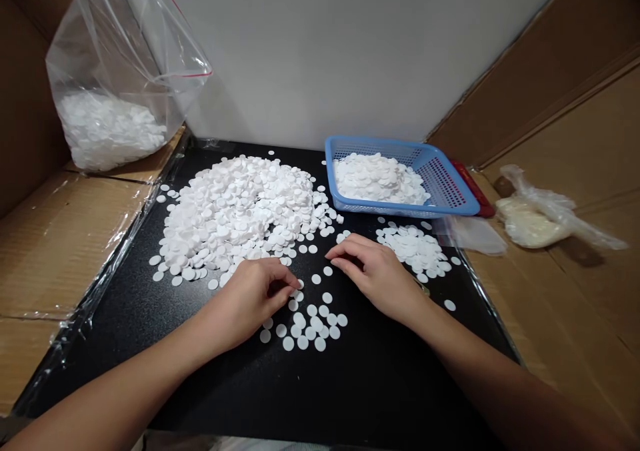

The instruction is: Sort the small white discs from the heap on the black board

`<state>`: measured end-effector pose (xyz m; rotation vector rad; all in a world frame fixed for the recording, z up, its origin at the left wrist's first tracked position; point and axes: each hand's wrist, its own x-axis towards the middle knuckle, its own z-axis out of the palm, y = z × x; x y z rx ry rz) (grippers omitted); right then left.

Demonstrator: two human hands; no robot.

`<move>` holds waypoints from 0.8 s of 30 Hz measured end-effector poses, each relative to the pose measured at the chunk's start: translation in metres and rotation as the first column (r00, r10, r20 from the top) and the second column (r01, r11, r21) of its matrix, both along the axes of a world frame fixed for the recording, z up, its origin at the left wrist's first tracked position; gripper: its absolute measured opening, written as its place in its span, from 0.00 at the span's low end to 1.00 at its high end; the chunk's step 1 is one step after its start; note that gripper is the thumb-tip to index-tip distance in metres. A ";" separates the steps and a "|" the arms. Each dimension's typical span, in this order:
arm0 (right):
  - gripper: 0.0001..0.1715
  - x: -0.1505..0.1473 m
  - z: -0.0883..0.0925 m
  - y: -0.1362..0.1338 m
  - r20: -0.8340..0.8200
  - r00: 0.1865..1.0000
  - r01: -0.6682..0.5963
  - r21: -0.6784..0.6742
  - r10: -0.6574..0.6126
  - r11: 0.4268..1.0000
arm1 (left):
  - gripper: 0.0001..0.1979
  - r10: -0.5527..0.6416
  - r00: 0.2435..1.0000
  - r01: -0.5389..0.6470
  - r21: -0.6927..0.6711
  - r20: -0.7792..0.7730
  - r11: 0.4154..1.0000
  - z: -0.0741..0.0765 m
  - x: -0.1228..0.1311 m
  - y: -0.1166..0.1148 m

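Note:
My left hand (253, 297) is curled in a pinch at the near edge of the large pile of white discs (225, 204). Its fingertips are at a small white disc (301, 284), which appears to be between or just under them. Across a narrow gap, my right hand (375, 271) has its thumb and index tips drawn close together just over the black table (390, 384). Whether anything is between those tips is too small to tell. Loose white discs (316, 324) lie scattered and partly overlapping nearer me, below both hands.
A blue basket (400, 207) with white discs stands at the back right. In front of it lies a smaller disc pile (415, 247). A clear bag (110, 131) of discs sits at left, a knotted plastic bag (530, 221) at right. Cardboard (575, 171) flanks the table.

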<state>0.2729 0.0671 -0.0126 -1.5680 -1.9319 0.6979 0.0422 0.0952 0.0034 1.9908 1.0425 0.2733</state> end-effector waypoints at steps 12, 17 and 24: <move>0.14 -0.018 0.004 -0.022 -0.098 0.971 -0.229 -0.095 0.220 0.969 | 0.13 -0.164 0.985 0.142 0.316 0.045 0.938 -0.004 -0.004 -0.018; 0.10 -0.006 0.007 -0.005 -0.022 0.990 -0.135 0.050 0.137 0.990 | 0.35 -0.379 0.915 0.399 0.451 -0.139 0.798 -0.026 -0.004 -0.039; 0.06 -0.017 -0.017 0.025 0.178 0.964 -0.237 0.240 0.197 0.942 | 0.39 -0.525 0.836 0.528 0.496 -0.161 0.689 -0.028 0.001 -0.050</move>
